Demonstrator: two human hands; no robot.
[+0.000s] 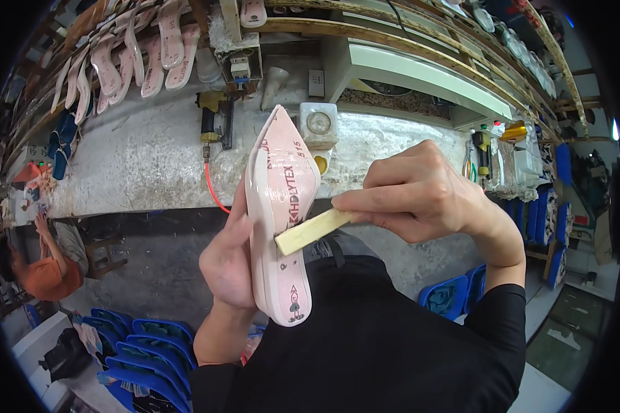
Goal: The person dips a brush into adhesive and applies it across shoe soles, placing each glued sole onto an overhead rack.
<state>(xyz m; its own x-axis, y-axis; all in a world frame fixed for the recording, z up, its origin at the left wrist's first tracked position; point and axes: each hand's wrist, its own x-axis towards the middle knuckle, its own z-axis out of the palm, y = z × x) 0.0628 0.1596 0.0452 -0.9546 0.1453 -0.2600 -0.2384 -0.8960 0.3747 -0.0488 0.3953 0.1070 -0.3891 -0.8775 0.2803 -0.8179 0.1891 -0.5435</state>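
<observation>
In front of my chest my left hand [229, 268] is closed around the side of a pointed shoe last with a pink printed insole board [281, 189] on its upturned face. Its toe points away from me and the heel end toward me. The fingers of that hand are mostly hidden behind the last. My right hand [417, 196] pinches a flat pale-yellow bar [313, 232] between thumb and fingers. The bar's far end lies against the middle of the insole board, or just over it; contact is hard to tell.
Beyond the last runs a worn workbench [151, 162] with a nail gun [210, 113], its red hose [213, 186] and a white square container [318, 124]. Pink insoles [172, 45] hang upper left. Blue trays [151, 358] stand lower left; a person in orange [48, 275] is at far left.
</observation>
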